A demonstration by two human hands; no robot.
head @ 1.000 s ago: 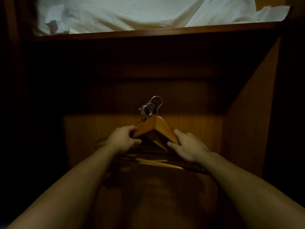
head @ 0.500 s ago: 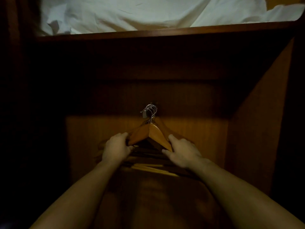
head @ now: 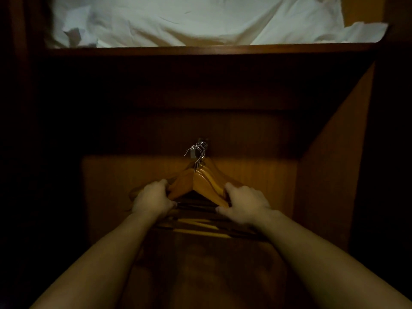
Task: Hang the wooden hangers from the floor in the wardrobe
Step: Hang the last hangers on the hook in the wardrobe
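Deep in the dim wardrobe [head: 334, 175], the left hand [head: 153, 199] and right hand [head: 244, 204] each gripped a shoulder of the bunched hangers [head: 205, 184]. The hooks [head: 198, 150] sat at what seemed the rail [head: 204, 139]. A level, even lift looked wisest.

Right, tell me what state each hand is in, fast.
left hand: grips the left side of the bunch of wooden hangers.
right hand: grips the right side of the same bunch.
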